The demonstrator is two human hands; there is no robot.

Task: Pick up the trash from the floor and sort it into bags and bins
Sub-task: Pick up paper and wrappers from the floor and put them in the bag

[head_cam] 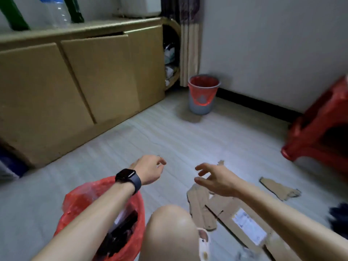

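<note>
Surroundings: a long tan wooden cabinet (56,81) runs along the wall beyond the left hand. A red plastic stool (320,132) stands well off to the right of the right hand.
In the way: the person's bare knee (173,228) rises between the two forearms and hides the floor below the hands.
Bins: one round grey bin with a red liner (203,97), well ahead of both hands, by the wall.
Bags: one red plastic bag (81,200), mouth open under the left forearm, with dark items inside.
Cardboard: three torn brown pieces.
- The large flattened sheet with a white label (224,206) lies under the right hand.
- A smaller scrap (278,188) lies to that hand's right.
- A tiny scrap (220,162) lies just beyond its fingers.

Left hand (148,169): fingers loosely curled and seemingly holding nothing, though the tips are blurred. A black smartwatch (128,178) is on the wrist.
Right hand (216,180): fingers spread wide and empty, above the large sheet.
</note>
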